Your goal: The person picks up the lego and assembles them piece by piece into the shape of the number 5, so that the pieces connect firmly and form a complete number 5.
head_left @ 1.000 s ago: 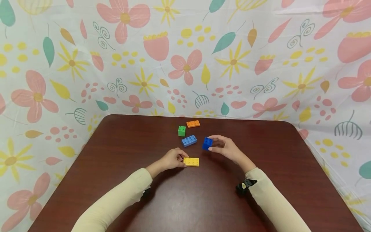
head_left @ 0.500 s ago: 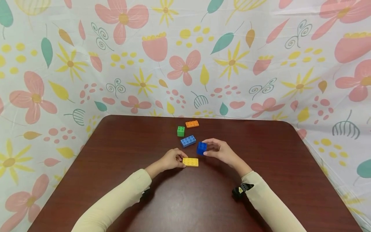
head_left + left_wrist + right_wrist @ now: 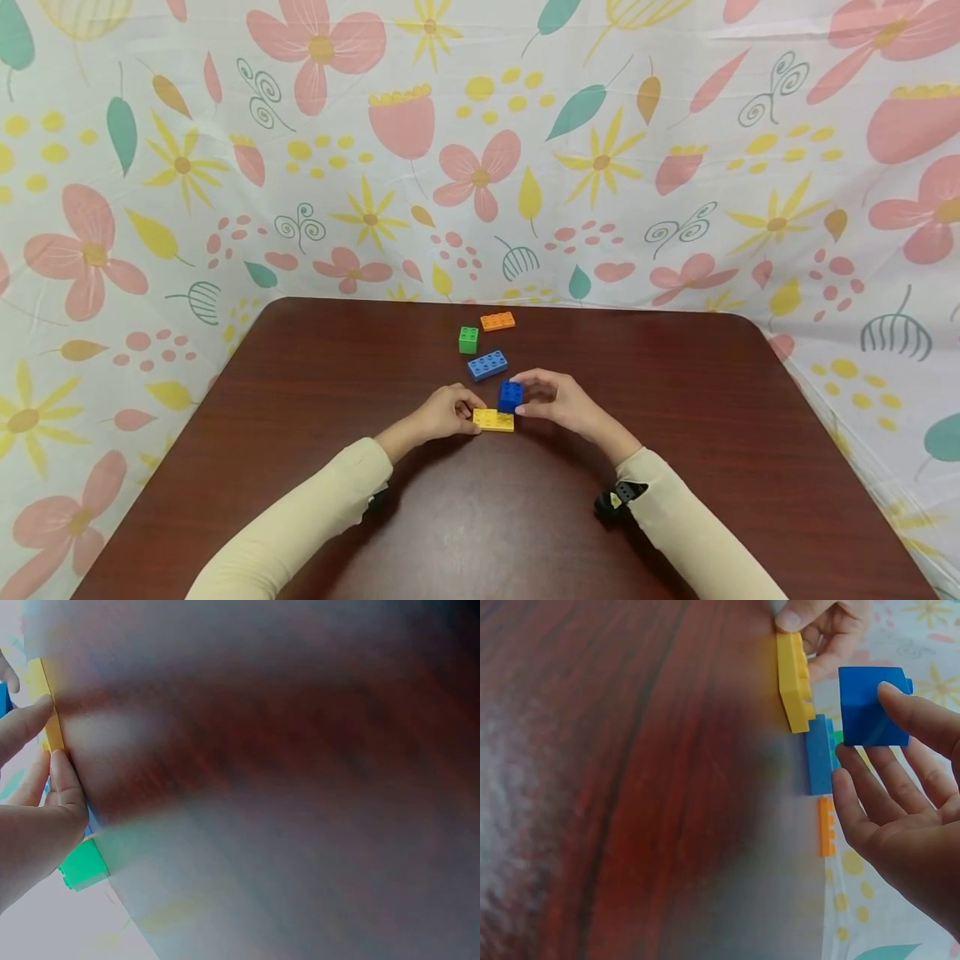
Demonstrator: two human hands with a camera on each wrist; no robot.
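My right hand (image 3: 558,406) pinches a dark blue square building block (image 3: 510,397) between thumb and fingers. In the right wrist view that block (image 3: 873,706) is held up off the table, apart from the yellow piece, its studs pointing away from the tabletop. My left hand (image 3: 444,411) pinches the left end of a flat yellow building brick (image 3: 491,421) lying on the table. From the head view, the dark blue block overlaps the yellow brick's right end. The left wrist view shows the thumb and fingers (image 3: 66,780) on the yellow brick's edge (image 3: 51,724).
Just behind the hands lies a light blue brick (image 3: 487,365) with two rows of studs. Farther back are a green square block (image 3: 468,339) and a flat orange brick (image 3: 498,321). A flowered cloth (image 3: 480,175) hangs behind the brown table (image 3: 337,350).
My right hand has carried the dark blue block left and toward me, from beside the light blue brick to over the yellow brick's right end. The left hand keeps its grip.
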